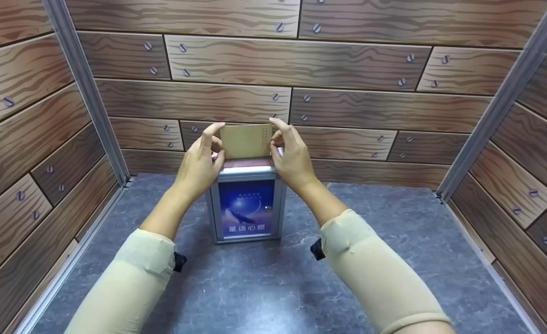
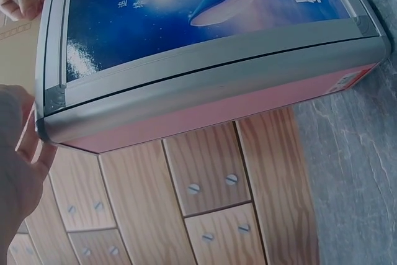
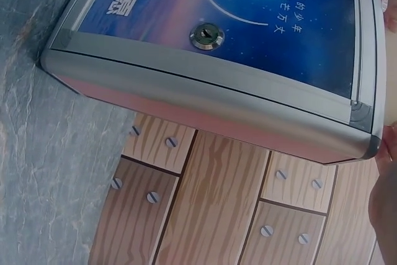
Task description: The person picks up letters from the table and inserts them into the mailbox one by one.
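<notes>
A brown paper envelope (image 1: 245,143) with a row of small printed squares stands upright on its long edge, right at the top of a metal-framed box (image 1: 247,239). My left hand (image 1: 196,162) pinches its left end between thumb and fingers, and my right hand (image 1: 296,157) pinches the right end the same way. The box has a blue front panel (image 1: 241,204) with a whale picture and white lettering. A round key lock (image 3: 206,34) sits on that panel. In the left wrist view, part of the envelope (image 2: 17,60) shows past the box's top edge.
The box stands on a grey marbled floor (image 1: 370,260). Behind it rises a wall with a wood-plank print (image 1: 347,65), and similar walls flank both sides. Metal posts (image 1: 87,88) mark the back corners.
</notes>
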A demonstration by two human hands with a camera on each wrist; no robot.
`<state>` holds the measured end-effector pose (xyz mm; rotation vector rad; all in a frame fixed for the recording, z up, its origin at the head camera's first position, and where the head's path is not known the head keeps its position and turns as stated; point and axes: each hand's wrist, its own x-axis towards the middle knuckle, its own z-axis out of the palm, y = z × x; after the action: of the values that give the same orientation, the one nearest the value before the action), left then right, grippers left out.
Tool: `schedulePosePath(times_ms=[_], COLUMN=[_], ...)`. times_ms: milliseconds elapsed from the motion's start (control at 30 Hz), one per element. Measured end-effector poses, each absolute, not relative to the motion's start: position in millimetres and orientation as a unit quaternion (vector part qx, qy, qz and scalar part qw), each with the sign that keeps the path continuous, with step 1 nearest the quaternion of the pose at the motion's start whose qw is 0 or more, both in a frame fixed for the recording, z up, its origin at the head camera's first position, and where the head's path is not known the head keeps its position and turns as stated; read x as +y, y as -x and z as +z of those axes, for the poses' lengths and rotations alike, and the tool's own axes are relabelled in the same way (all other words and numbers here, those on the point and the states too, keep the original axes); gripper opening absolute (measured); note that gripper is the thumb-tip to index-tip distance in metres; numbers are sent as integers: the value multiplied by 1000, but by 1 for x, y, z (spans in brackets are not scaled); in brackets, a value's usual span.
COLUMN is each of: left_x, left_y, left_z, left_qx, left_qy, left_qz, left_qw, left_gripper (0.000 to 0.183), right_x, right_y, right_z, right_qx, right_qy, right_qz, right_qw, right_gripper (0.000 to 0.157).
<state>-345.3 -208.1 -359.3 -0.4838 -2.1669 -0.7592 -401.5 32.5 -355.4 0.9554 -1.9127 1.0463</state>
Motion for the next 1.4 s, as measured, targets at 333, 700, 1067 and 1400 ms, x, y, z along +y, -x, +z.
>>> schedulePosePath(times_ms=[333,700,1067,1400], left_x=[-210,-206,-202,-201], left_y=[344,345,346,346], left_z=[-366,-373,-376,-373], left_qx=[-856,-854,-861,-875], left_qy=[202,201,182,147], left_qz=[-284,-265,-248,-234], left_qw=[382,400,404,398], left_gripper=[47,32,25,6], right_x=[41,42,45,51], right_y=[403,401,400,400], right_z=[-365,-373,-373,-368], right_qx=[-756,-775,-779,-816], right_qy=[-388,-362,-351,-327], right_qz=[385,370,350,364], right_qw=[360,362,384,308], right_gripper=[52,42,24,5])
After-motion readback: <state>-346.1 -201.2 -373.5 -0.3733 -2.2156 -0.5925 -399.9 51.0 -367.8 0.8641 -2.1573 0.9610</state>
